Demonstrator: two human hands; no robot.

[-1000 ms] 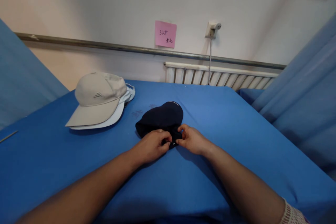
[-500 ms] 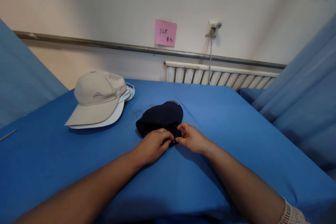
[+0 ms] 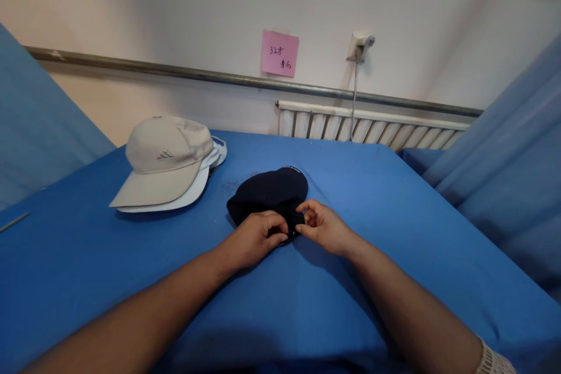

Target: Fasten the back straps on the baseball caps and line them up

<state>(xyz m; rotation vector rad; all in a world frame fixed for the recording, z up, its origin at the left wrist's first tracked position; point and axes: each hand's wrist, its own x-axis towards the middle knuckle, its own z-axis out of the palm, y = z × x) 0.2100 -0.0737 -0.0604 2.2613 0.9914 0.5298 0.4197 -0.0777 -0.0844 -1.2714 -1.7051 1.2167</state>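
Note:
A dark navy cap [image 3: 272,190] lies on its side on the blue-covered table, with small white marks along one edge. My left hand [image 3: 256,236] pinches the cap's near edge, thumb and fingers bent around it. From the right, my right hand [image 3: 324,228] grips the same near edge, around the strap area, between thumb and fingers. The fingertips of both hands are close together, and exactly what each pinches is partly hidden. To the left, a beige cap [image 3: 169,152] rests on top of a white cap [image 3: 193,193], brims toward the lower left.
A blue cloth [image 3: 385,304] covers the table. Behind it are a white radiator [image 3: 328,123], a metal rail [image 3: 201,75], a pink note [image 3: 279,52] and a plugged socket [image 3: 359,48]. Blue curtains hang on both sides. A thin stick [image 3: 14,222] lies far left.
My right hand has shifted slightly right, widening the gap between my fingertips at the navy cap's near edge. The whole view has moved a little; the stacked caps stay put.

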